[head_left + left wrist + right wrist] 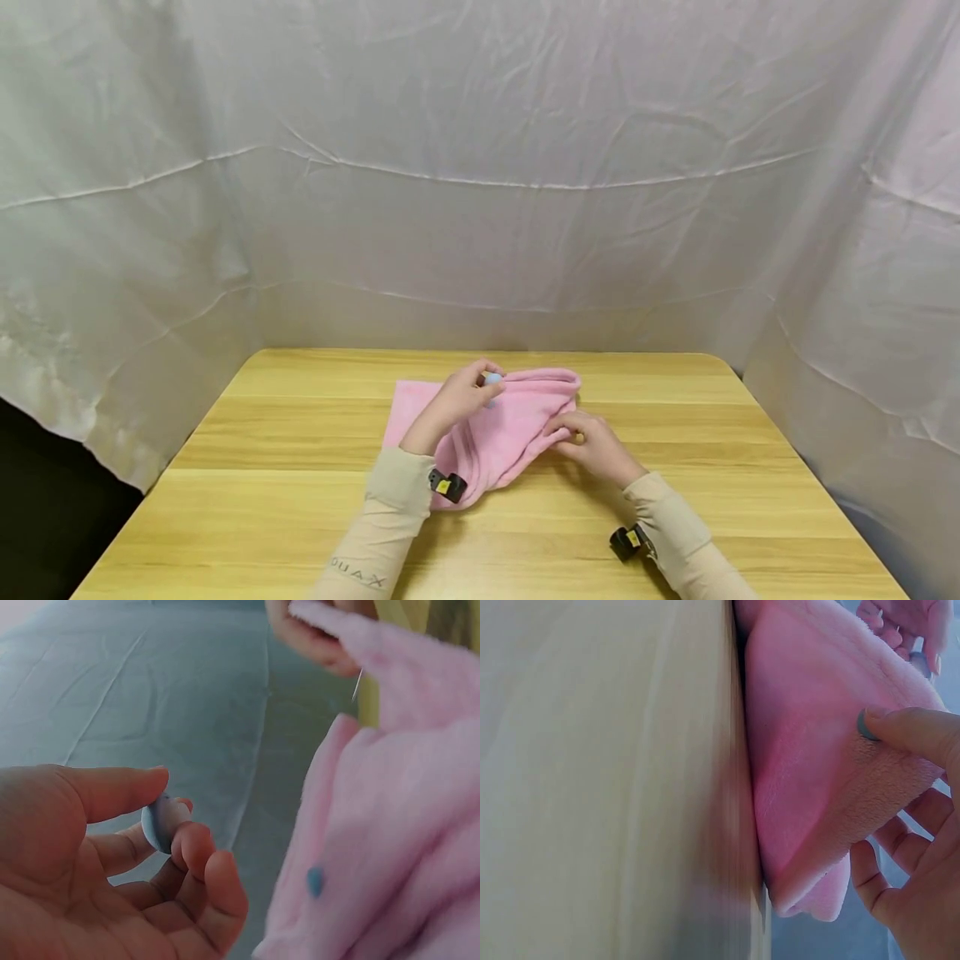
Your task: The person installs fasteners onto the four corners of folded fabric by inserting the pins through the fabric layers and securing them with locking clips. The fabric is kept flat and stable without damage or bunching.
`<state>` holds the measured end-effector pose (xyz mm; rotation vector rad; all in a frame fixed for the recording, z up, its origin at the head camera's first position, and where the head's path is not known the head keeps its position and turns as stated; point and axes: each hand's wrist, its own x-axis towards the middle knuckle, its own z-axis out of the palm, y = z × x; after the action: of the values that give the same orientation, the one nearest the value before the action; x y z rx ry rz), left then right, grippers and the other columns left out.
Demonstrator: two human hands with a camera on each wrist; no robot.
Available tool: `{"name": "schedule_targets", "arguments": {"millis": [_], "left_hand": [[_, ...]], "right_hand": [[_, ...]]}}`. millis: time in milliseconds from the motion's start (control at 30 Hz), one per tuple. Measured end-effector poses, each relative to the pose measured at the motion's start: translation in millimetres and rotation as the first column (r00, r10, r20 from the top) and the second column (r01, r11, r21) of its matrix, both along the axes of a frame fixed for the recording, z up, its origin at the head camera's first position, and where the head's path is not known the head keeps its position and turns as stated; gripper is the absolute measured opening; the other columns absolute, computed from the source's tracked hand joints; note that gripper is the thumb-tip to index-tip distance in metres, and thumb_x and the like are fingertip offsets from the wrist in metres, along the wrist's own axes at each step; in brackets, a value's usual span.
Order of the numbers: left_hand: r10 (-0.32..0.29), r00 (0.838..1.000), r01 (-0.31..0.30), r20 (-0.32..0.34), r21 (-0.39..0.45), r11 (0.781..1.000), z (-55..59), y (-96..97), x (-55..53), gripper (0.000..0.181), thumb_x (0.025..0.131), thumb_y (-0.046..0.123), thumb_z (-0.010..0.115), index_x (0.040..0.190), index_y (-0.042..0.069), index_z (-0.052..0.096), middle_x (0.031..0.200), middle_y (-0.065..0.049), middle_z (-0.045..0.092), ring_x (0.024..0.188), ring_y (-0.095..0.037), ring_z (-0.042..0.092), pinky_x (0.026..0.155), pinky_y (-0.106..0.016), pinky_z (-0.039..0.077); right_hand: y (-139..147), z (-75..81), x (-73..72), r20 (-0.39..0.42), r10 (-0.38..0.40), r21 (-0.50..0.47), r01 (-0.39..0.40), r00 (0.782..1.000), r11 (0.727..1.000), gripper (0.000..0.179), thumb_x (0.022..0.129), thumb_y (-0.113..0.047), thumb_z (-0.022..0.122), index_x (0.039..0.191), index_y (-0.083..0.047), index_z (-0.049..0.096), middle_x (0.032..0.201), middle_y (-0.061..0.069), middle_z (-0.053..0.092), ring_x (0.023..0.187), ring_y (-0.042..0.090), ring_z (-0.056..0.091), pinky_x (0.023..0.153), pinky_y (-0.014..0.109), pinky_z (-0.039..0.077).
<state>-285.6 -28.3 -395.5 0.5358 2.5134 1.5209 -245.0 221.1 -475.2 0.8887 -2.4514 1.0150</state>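
A soft pink plush cloth [517, 417] lies bunched and partly folded on the table. My left hand [462, 396] is over its far side, pinching a small blue-and-white mushroom-shaped cap [163, 822] between thumb and fingers, apart from the fabric. On the cloth sits a blue dot [315, 882]. At the cloth's right side my right hand [596, 446] grips a raised edge; its thumb presses a small blue disc [865, 726] against the fabric. A thin pin-like piece [357, 684] shows close to the right hand in the left wrist view. What lies under the folds is hidden.
The wooden table [247, 517] has rounded far corners. Pale grey curtains [495, 242] hang behind it and at both sides. Each wrist carries a small black camera; the left one [450, 487] is close above the cloth.
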Motion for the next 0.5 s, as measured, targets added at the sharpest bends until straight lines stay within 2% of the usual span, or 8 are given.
{"name": "schedule_targets", "arguments": {"millis": [67, 167, 300, 400, 500], "left_hand": [[-0.024, 1.000, 0.024, 0.019, 0.005, 1.000, -4.5, 7.1, 0.4, 0.029, 0.098, 0.022, 0.057, 0.121, 0.005, 0.060, 0.086, -0.008, 0.058, 0.085, -0.031, 0.065, 0.065, -0.023, 0.050], [-0.054, 0.998, 0.053, 0.041, 0.024, 0.998, -11.3, 16.8, 1.4, 0.031, 0.100, 0.024, 0.053, 0.123, 0.003, 0.060, 0.082, -0.012, 0.058, 0.073, -0.021, 0.060, 0.062, -0.023, 0.048], [-0.088, 0.996, 0.088, 0.021, 0.024, 0.996, -20.3, 28.6, 2.8, 0.032, 0.103, 0.025, 0.047, 0.118, 0.001, 0.063, 0.074, -0.011, 0.057, 0.062, -0.012, 0.050, 0.057, -0.022, 0.044], [-0.108, 0.994, 0.107, 0.032, 0.032, 0.994, -27.3, 36.0, 3.7, 0.033, 0.104, 0.023, 0.044, 0.112, -0.002, 0.065, 0.074, -0.008, 0.057, 0.063, -0.011, 0.051, 0.059, -0.022, 0.046], [-0.117, 0.990, 0.112, 0.078, 0.064, 0.992, -35.1, 41.8, 4.3, 0.033, 0.104, 0.019, 0.041, 0.111, -0.004, 0.064, 0.076, -0.010, 0.060, 0.066, -0.013, 0.054, 0.062, -0.023, 0.048]], "right_hand": [[0.7, -0.2, 0.3, -0.011, 0.005, 0.000, -0.005, 1.000, 1.000, 0.016, 0.079, -0.009, 0.077, 0.094, -0.013, 0.072, 0.092, -0.004, 0.072, 0.087, 0.005, 0.063, 0.080, 0.027, 0.053], [1.4, -0.8, 0.3, -0.017, 0.009, 0.003, -0.009, 1.000, 1.000, 0.017, 0.078, -0.009, 0.078, 0.093, -0.012, 0.073, 0.092, -0.003, 0.072, 0.088, 0.007, 0.064, 0.081, 0.028, 0.054], [0.7, -0.8, -0.1, -0.020, 0.014, 0.003, -0.014, 1.000, 1.000, 0.017, 0.077, -0.010, 0.078, 0.093, -0.013, 0.073, 0.094, -0.003, 0.072, 0.090, 0.009, 0.064, 0.084, 0.029, 0.054], [-0.2, -0.9, -0.4, -0.027, 0.021, -0.003, -0.021, 0.999, 1.000, 0.018, 0.077, -0.008, 0.078, 0.092, -0.014, 0.073, 0.094, -0.003, 0.071, 0.091, 0.010, 0.063, 0.085, 0.029, 0.053], [-1.0, -1.0, -0.5, -0.025, 0.024, -0.014, -0.024, 0.999, 1.000, 0.019, 0.076, -0.007, 0.078, 0.091, -0.016, 0.072, 0.094, -0.003, 0.071, 0.092, 0.010, 0.063, 0.085, 0.028, 0.053]]}}
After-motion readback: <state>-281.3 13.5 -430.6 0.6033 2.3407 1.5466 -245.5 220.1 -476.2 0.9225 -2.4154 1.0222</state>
